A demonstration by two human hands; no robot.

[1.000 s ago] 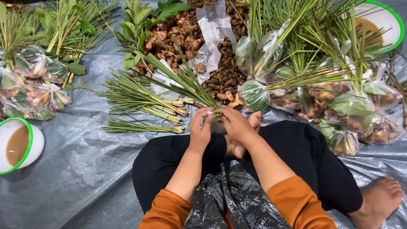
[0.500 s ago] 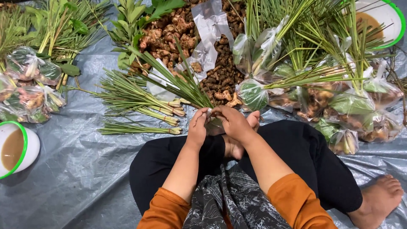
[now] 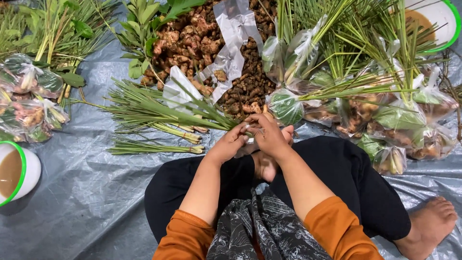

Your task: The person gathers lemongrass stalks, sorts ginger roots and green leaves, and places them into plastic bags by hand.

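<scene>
Both forearms angle inward — left hand (image 3: 230,144) and right hand (image 3: 269,137) meet, fingers clamped on a lemongrass bundle (image 3: 192,113).

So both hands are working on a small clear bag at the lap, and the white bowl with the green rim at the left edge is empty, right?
Not quite. The head view shows the white bowl holds brown liquid. Both the left hand and the right hand are indeed on the small clear bag.

Lemongrass stalks (image 3: 159,108) and filled bags (image 3: 385,120) (both sides) hem tarp (image 3: 82,192).
</scene>
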